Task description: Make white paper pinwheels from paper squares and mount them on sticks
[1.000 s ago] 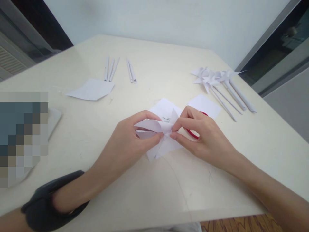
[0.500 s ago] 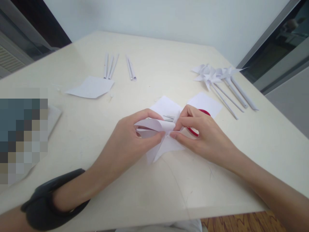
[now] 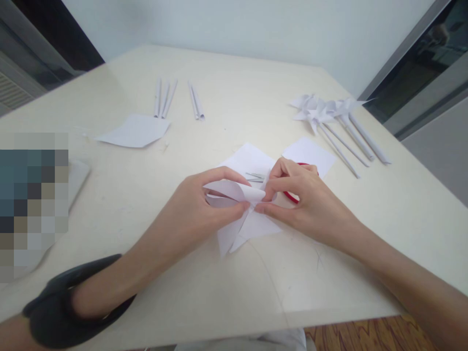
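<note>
A white paper pinwheel [image 3: 252,230], slit and with its flaps curled inward, is held between both hands above the table. My left hand [image 3: 201,204] pinches it from the left, thumb near the centre and fingers behind the folded flap. From the right, my right hand [image 3: 300,190] grips the paper by the centre, thumb and forefinger close together. Behind the hands lie scissors with red handles [image 3: 291,197]; their metal blades [image 3: 256,177] show between the hands, over a white paper sheet [image 3: 245,155]. My fingers hide part of the pinwheel's middle.
Finished paper pinwheels [image 3: 316,109] on rolled sticks lie at the right. Several paper tubes [image 3: 165,100] rest at the back left, near a curved paper sheet [image 3: 135,131]. Another square sheet [image 3: 310,152] lies behind my right hand. A blurred-out object [image 3: 32,195] occupies the left edge.
The pinwheel's lower flaps have tilted slightly downward and my right thumb has shifted a little toward the centre. Both hands keep their hold.
</note>
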### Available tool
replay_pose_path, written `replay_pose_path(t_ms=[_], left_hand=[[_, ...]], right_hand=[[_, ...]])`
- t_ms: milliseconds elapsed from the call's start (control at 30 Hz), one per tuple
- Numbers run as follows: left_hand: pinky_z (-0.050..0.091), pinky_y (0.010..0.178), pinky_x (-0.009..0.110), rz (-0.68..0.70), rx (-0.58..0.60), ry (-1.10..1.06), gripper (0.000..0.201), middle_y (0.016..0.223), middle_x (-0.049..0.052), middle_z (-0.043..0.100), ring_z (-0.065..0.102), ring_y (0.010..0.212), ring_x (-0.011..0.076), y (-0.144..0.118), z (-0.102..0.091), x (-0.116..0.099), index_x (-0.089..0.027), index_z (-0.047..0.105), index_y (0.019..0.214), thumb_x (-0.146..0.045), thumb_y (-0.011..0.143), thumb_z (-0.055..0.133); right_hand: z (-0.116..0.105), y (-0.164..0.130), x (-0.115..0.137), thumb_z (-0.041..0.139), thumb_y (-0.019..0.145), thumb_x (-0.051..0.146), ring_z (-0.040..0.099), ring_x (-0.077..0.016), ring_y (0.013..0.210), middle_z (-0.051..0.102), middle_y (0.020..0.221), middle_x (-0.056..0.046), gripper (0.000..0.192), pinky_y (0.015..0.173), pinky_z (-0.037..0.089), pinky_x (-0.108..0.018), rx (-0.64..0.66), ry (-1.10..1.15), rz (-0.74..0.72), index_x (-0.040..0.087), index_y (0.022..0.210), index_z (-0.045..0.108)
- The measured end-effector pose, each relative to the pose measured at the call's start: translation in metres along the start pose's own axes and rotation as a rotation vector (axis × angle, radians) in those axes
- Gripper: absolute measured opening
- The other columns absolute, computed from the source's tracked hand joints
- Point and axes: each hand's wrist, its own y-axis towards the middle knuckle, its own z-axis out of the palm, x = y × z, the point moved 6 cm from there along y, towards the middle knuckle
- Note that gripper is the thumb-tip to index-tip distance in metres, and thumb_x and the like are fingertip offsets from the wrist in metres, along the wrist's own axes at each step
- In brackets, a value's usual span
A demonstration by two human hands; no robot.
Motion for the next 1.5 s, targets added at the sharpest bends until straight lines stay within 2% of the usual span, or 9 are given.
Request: replay_pose_path(t_ms=[200,367,600,833,1033,1233,1300,1400,1500], left_hand=[[0.038,0.037,0.017,0.009,-0.021,0.020,0.022,0.073,-0.007,0.071,0.057,0.042,0.0097,0.001,-0.001,0.000,-0.031,0.065,0.095,-0.031,0.074,0.067],[0.043,0.042,0.019,0.025,-0.051,0.033,0.016,0.073,-0.006,0.072,0.063,0.052,0.0137,0.001,-0.002,0.000,-0.029,0.066,0.090,-0.029,0.074,0.067],[0.043,0.043,0.019,0.070,-0.071,0.085,0.017,0.074,-0.007,0.071,0.062,0.052,0.0124,0.000,-0.003,-0.004,-0.029,0.066,0.090,-0.030,0.073,0.068],[0.039,0.043,0.019,0.108,-0.087,0.181,0.017,0.071,-0.009,0.068,0.054,0.050,0.0099,-0.003,-0.003,-0.007,-0.031,0.066,0.089,-0.029,0.072,0.068],[0.038,0.042,0.019,0.052,-0.030,0.169,0.017,0.073,-0.007,0.067,0.053,0.050,0.0104,-0.003,-0.002,-0.012,-0.029,0.066,0.090,-0.029,0.073,0.067],[0.040,0.040,0.018,0.029,0.003,0.139,0.025,0.078,-0.006,0.069,0.055,0.049,0.0106,-0.004,-0.001,-0.008,-0.031,0.064,0.097,-0.040,0.074,0.068],[0.043,0.044,0.019,0.030,-0.005,0.118,0.023,0.080,-0.006,0.070,0.060,0.053,0.0121,-0.004,-0.002,-0.006,-0.032,0.064,0.098,-0.037,0.075,0.067],[0.043,0.042,0.018,-0.014,-0.021,0.090,0.022,0.070,-0.007,0.069,0.060,0.050,0.0122,-0.002,-0.004,-0.005,-0.031,0.064,0.095,-0.034,0.073,0.069],[0.040,0.039,0.017,-0.067,0.018,0.051,0.021,0.063,-0.008,0.068,0.059,0.045,0.0121,-0.001,-0.003,-0.004,-0.030,0.065,0.093,-0.033,0.073,0.069]], right_hand=[[-0.003,0.002,-0.006,0.072,0.074,0.035,0.044,-0.0148,0.073,0.051,0.083,0.000,0.015,0.074,0.033,-0.037,-0.004,0.079,0.051,0.024,0.065,0.068],[-0.003,0.003,-0.008,0.072,0.073,0.038,0.042,-0.0146,0.070,0.051,0.081,0.000,0.015,0.064,0.033,-0.032,0.011,0.148,0.069,0.026,0.064,0.071],[0.001,0.001,-0.006,0.070,0.075,0.040,0.043,-0.0158,0.072,0.052,0.083,0.000,0.018,0.069,0.034,-0.035,0.033,0.112,0.105,0.027,0.062,0.071],[0.002,0.002,-0.003,0.070,0.075,0.039,0.042,-0.0156,0.071,0.052,0.082,0.001,0.019,0.082,0.029,-0.043,-0.002,0.026,0.061,0.026,0.061,0.068],[0.001,-0.001,-0.001,0.070,0.076,0.033,0.045,-0.0166,0.076,0.051,0.083,0.000,0.017,0.085,0.028,-0.044,-0.017,-0.014,0.042,0.024,0.062,0.067],[0.000,-0.004,0.004,0.068,0.078,0.028,0.047,-0.0179,0.084,0.051,0.085,0.000,0.019,0.084,0.027,-0.042,-0.054,-0.076,0.026,0.021,0.061,0.063],[-0.002,-0.004,0.006,0.069,0.077,0.028,0.047,-0.0167,0.083,0.050,0.086,0.000,0.017,0.084,0.027,-0.042,-0.081,-0.093,0.002,0.021,0.063,0.063],[-0.007,-0.003,0.006,0.072,0.075,0.031,0.049,-0.0169,0.085,0.051,0.091,0.000,0.011,0.084,0.030,-0.042,-0.116,-0.074,-0.006,0.023,0.075,0.063],[-0.010,-0.002,0.001,0.070,0.075,0.033,0.049,-0.0201,0.092,0.052,0.100,-0.001,0.020,0.080,0.037,-0.039,-0.099,0.029,0.052,0.026,0.091,0.062]])
